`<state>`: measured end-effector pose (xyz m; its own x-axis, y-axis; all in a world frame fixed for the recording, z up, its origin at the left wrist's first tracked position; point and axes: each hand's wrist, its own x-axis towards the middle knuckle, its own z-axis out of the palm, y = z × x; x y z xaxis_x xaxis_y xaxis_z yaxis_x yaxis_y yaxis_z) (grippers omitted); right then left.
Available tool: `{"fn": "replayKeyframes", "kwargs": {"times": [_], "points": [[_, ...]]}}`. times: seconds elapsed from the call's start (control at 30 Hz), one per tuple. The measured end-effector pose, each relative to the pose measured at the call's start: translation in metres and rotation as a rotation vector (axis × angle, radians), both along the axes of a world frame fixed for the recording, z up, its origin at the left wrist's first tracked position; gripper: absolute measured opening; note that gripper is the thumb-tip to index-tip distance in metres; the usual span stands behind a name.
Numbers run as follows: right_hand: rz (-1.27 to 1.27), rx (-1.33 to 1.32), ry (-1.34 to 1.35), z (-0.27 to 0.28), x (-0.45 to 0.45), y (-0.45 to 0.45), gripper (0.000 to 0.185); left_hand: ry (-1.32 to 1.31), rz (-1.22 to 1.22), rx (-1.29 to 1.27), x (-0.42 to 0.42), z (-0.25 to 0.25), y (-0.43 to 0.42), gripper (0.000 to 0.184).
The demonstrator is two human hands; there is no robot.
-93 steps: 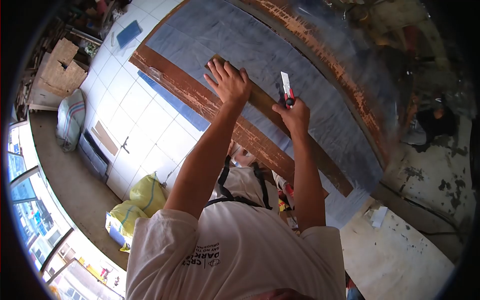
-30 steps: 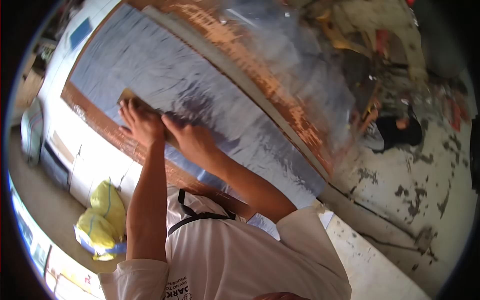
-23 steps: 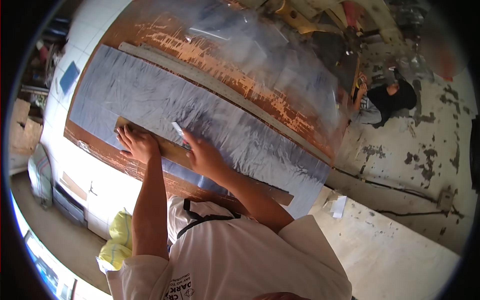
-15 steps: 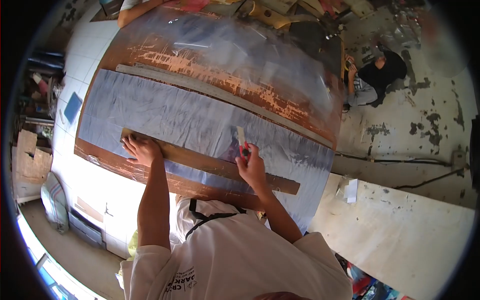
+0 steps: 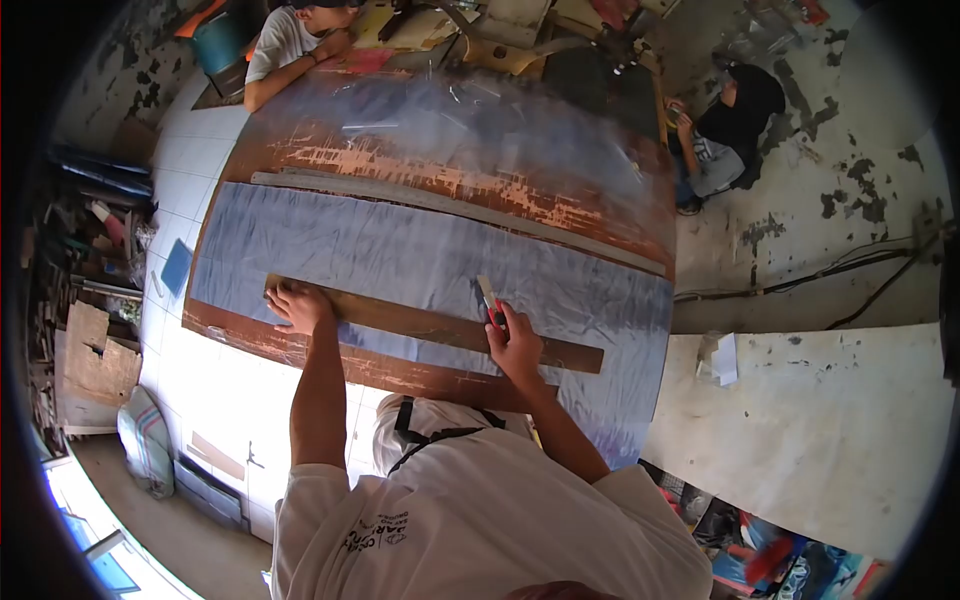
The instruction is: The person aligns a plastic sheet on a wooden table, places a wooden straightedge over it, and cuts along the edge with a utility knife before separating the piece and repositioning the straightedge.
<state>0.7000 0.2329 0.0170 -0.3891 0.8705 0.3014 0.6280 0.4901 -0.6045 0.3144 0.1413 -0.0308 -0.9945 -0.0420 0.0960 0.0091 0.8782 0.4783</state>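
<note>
Brown strip (image 5: 430,322): flat on top of the blue-grey sheet (image 5: 400,250), slanting from 9 o'clock down to roughly 4, just under dead centre.
Left hand (image 5: 298,307): at 9 o'clock, laid over the strip's end, fingers a bit apart, pressing down by the look of it, not clamped round anything.
Cutter (image 5: 492,302): red handle, pale blade aimed at about 11, out past the strip's 12 o'clock side. Can't tell whether touching the sheet or just above.
Right hand (image 5: 517,343): below centre toward 5 o'clock, fingers wrapped round the cutter's handle. Step in hand, at a guess: pinning the strip, holding the blade by its far edge. Probably needed for the next move: no swivel at the unpinned 4 o'clock end, fingers clear of the blade.
White paper (image 5: 725,358): over at 3 o'clock, well apart from both hands.
</note>
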Motion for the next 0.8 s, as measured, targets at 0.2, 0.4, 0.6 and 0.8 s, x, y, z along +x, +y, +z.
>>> {"fn": "replayKeyframes", "kwargs": {"times": [0.2, 0.4, 0.6, 0.8], "points": [[-0.002, 0.017, 0.035, -0.012, 0.005, 0.001, 0.053, -0.04, -0.005, 0.019, -0.016, -0.018, -0.006, 0.05], [-0.02, 0.039, 0.044, -0.018, 0.007, 0.003, 0.055, -0.111, -0.055, 0.042, -0.047, -0.035, -0.025, 0.075], [-0.038, -0.018, 0.006, -0.015, 0.009, 0.005, 0.054, 0.074, -0.233, 0.41, -0.043, -0.045, -0.081, 0.091], [-0.048, -0.057, 0.07, -0.011, 0.011, 0.003, 0.054, -0.149, 0.606, 0.141, 0.012, -0.04, -0.114, 0.09]]}}
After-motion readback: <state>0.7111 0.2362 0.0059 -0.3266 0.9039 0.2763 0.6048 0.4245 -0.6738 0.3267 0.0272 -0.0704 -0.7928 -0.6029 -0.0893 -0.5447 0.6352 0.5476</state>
